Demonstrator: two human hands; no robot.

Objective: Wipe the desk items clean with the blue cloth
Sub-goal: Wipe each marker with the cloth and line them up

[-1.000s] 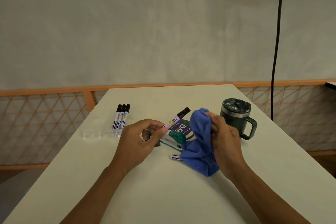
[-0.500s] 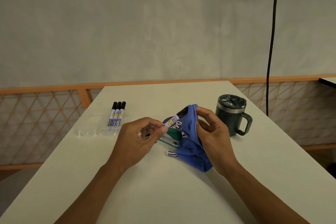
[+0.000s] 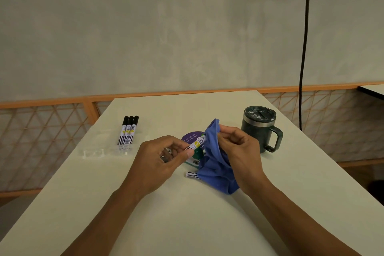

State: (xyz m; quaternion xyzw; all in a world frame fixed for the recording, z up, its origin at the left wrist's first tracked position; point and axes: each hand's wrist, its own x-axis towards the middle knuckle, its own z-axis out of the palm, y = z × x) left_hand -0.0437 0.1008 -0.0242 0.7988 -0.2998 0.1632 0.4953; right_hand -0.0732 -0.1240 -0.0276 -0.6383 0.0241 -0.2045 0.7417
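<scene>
risk 1: the marker (image 3: 197,143) is held only by a fingertip pinch at its near end. A firm rub would probably twist it out of the left hand (image 3: 162,158) and drop it on the table (image 3: 187,220).
risk 2: the marker's far end is hidden in the blue cloth (image 3: 214,164), so I can't tell if it is capped. A loose cap could pull off and ink the cloth.
risk 3: the cloth's tail lies over a second marker (image 3: 191,174) and against a green item (image 3: 198,153). Tugging the cloth may roll or drag them.
risk 4: the mug (image 3: 259,131) stands just right of the right hand (image 3: 239,151), not touching. A wide stroke rightward could knock it.
left hand: fingers curled, with thumb and fingertips pinching the marker's near end. It holds the marker off the table, slanted up toward far right. There is a ring on one finger.
right hand: fingers curled, pinching a fold of the blue cloth at the marker's far end. Whether it squeezes the marker through the fabric can't be seen.
blue cloth: mid-table in the right hand, with the top corner sticking up and the lower part bunched on the surface.
other items: three markers (image 3: 129,131) lie side by side at far left. Clear packaging (image 3: 93,153) is just near of them. A purple round sticker (image 3: 191,136) lies behind the hands.
step: likely wiping the held marker. The mug lid looks speckled, so probably not yet done.
</scene>
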